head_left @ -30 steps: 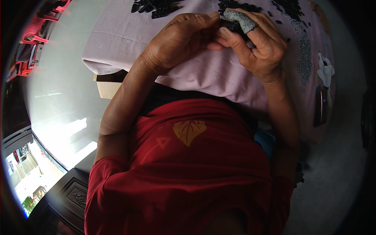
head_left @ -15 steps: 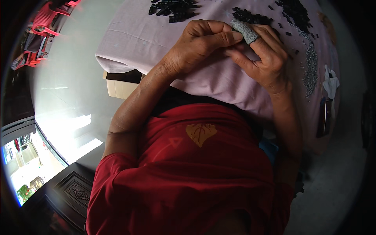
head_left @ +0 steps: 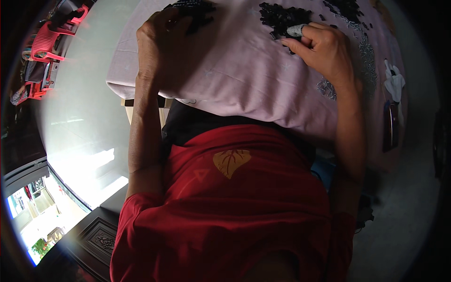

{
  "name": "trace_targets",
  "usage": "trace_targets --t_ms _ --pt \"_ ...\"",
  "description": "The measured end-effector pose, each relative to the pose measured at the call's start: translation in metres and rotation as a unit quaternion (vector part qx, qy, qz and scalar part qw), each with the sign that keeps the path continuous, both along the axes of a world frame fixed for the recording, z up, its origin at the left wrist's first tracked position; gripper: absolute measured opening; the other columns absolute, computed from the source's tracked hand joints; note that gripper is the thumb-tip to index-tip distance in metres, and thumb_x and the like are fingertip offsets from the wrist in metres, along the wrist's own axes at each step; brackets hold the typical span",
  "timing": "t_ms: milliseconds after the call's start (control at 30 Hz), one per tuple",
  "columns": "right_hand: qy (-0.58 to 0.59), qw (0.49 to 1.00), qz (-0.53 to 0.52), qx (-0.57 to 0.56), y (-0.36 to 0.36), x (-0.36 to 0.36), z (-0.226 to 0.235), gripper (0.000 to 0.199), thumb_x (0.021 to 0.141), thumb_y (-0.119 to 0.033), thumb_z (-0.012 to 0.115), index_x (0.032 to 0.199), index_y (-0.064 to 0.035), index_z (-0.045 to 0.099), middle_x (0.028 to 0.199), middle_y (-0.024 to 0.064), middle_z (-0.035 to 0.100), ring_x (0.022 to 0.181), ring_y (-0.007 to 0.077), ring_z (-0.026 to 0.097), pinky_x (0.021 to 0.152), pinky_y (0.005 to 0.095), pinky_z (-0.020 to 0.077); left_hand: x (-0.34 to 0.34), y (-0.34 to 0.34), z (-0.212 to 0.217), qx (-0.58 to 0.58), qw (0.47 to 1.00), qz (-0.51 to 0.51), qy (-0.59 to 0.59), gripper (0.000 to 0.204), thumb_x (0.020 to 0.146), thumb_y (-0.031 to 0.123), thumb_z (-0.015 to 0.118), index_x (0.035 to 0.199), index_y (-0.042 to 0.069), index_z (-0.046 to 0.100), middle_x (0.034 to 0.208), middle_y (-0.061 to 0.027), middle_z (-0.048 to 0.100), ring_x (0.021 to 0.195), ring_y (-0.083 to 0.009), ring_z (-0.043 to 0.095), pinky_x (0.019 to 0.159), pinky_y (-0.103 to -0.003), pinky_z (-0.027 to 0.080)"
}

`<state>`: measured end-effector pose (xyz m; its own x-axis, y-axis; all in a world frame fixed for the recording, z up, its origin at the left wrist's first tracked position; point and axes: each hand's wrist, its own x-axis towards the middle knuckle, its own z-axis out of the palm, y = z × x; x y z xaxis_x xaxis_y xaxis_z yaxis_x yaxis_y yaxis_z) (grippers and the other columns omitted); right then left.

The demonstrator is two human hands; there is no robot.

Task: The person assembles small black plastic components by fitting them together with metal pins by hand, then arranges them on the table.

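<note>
My left hand (head_left: 155, 35) is over the left pile of black pieces (head_left: 199, 16), at the table's far left. Its fingers are bent down in deep shadow, so whether they grip anything is hidden. My right hand (head_left: 329, 51) is at a second pile of small black pieces (head_left: 277, 19), right of the middle. A grey fabric finger cover (head_left: 295, 30) sits on its index finger. The thumb and index tips are apart at the pile's near edge, and the other fingers curl inward. No held piece can be made out there.
A pink cloth (head_left: 235, 80) covers the table. Small grey metal parts (head_left: 368, 56) are strewn at the right, with another cluster (head_left: 326, 89) beside my right wrist. More black pieces (head_left: 345, 9), a white glove (head_left: 393, 82) and a dark phone-like object (head_left: 390, 126) lie rightward.
My hands were together over the middle, fingertips meeting. They have parted: the left has moved to the left pile, the right down to the small black pieces.
</note>
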<state>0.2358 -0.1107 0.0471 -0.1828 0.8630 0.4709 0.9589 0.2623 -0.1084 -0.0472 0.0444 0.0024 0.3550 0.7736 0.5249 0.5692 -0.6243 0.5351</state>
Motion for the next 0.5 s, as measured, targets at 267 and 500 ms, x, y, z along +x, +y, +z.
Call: trace_targets --t_ms 267,500 --pt "0.019 0.996 0.008 0.091 0.003 0.009 -0.008 0.027 0.086 -0.020 0.079 0.074 -0.0013 0.064 0.064 0.0090 0.059 0.053 0.0239 0.056 0.052 0.0380 0.0447 0.050 -0.037 0.014 -0.004 0.970 -0.229 -0.078 0.016 0.086 0.012 0.073 0.100 0.004 0.076 0.095 -0.0167 0.072 0.088 -0.0311 0.072 0.078 -0.037 0.057" --pt "0.029 0.995 -0.096 0.004 -0.008 0.017 0.012 0.031 0.089 -0.019 0.073 0.069 0.0006 0.061 0.053 0.0139 0.050 0.044 0.0237 0.048 0.049 0.0389 0.0383 0.103 -0.051 -0.002 0.137 0.946 -0.293 0.001 0.022 0.085 0.017 0.069 0.102 0.003 0.070 0.096 -0.0194 0.067 0.093 -0.0365 0.065 0.083 -0.044 0.054"
